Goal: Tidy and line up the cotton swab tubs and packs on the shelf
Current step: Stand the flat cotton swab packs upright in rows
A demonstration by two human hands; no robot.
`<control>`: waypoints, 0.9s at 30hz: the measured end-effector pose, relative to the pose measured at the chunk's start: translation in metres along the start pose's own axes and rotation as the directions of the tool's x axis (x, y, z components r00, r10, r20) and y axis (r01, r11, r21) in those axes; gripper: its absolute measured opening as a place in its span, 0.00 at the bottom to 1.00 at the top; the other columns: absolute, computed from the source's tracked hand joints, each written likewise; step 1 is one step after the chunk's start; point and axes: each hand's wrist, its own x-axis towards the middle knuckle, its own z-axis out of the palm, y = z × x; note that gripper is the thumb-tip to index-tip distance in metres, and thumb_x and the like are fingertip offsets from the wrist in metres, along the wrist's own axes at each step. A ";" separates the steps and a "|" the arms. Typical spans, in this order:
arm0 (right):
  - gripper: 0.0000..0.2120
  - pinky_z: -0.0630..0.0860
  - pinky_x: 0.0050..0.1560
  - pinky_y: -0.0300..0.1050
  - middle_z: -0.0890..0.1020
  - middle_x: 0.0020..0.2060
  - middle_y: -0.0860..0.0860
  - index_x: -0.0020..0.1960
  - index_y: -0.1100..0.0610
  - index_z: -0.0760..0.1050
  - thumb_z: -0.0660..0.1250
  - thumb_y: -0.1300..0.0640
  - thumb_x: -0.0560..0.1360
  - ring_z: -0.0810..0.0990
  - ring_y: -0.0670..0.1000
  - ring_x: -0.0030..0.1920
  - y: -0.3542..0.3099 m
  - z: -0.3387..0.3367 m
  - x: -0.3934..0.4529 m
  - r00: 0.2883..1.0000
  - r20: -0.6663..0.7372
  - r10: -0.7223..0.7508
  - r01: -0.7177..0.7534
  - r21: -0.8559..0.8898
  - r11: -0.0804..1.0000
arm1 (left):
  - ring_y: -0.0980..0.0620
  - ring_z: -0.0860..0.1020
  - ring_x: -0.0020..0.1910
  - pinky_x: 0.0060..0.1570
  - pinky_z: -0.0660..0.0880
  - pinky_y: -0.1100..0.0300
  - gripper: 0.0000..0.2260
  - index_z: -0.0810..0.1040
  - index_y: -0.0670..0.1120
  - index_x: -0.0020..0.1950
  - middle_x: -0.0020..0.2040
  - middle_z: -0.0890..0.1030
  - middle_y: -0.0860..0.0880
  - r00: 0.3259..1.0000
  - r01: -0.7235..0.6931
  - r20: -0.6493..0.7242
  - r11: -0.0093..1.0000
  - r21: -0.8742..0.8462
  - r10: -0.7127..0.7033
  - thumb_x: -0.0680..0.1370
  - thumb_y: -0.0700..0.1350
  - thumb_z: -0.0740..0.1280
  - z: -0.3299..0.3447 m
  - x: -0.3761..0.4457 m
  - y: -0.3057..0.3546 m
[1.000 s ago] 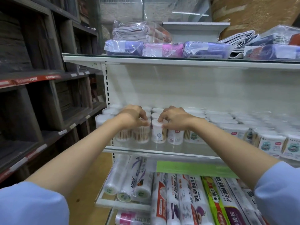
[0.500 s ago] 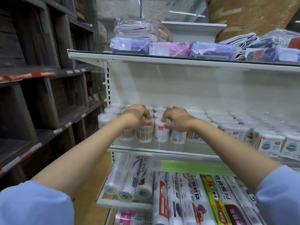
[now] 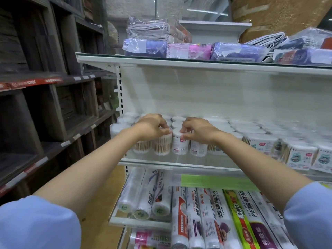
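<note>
On the shelf [image 3: 161, 161], the left hand [image 3: 151, 127] curls its fingers on a clear tub [image 3: 162, 145]; the right hand [image 3: 196, 131] pinches the labelled tub [image 3: 180, 144] just beside it.

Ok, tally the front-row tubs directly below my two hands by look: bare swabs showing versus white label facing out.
clear tubs with bare swabs showing: 2
white-labelled tubs: 2
Total: 4
</note>
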 end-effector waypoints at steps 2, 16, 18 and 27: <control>0.12 0.67 0.60 0.50 0.74 0.50 0.48 0.52 0.51 0.77 0.67 0.46 0.74 0.74 0.50 0.54 -0.003 -0.005 0.001 0.999 0.030 0.022 -0.021 -0.033 0.999 | 0.51 0.73 0.57 0.62 0.70 0.53 0.11 0.80 0.51 0.55 0.60 0.73 0.51 0.999 -0.022 0.034 0.998 -0.056 0.024 0.78 0.54 0.63 -0.004 -0.004 -0.005; 0.15 0.64 0.59 0.51 0.74 0.54 0.50 0.49 0.51 0.71 0.63 0.39 0.74 0.70 0.52 0.58 -0.059 0.013 0.026 0.999 -0.031 -0.028 0.024 -0.127 0.992 | 0.51 0.73 0.53 0.53 0.70 0.59 0.14 0.79 0.50 0.57 0.54 0.75 0.51 0.998 0.052 -0.034 0.998 0.031 -0.051 0.74 0.54 0.68 -0.025 -0.032 -0.053; 0.12 0.65 0.57 0.49 0.73 0.54 0.50 0.50 0.52 0.71 0.64 0.44 0.75 0.71 0.52 0.56 -0.061 0.009 0.026 0.999 0.005 -0.044 0.044 -0.107 0.993 | 0.52 0.73 0.53 0.53 0.69 0.59 0.15 0.79 0.50 0.57 0.52 0.74 0.52 0.998 0.052 -0.032 0.998 0.028 -0.052 0.74 0.54 0.68 -0.026 -0.032 -0.054; 0.16 0.67 0.59 0.47 0.74 0.57 0.48 0.60 0.50 0.74 0.65 0.46 0.75 0.71 0.50 0.59 -0.062 0.000 0.022 0.997 0.075 -0.025 0.030 -0.071 0.997 | 0.51 0.75 0.58 0.56 0.71 0.59 0.15 0.79 0.50 0.57 0.58 0.77 0.51 0.995 0.091 0.029 0.994 0.066 -0.093 0.74 0.55 0.70 -0.034 -0.027 -0.050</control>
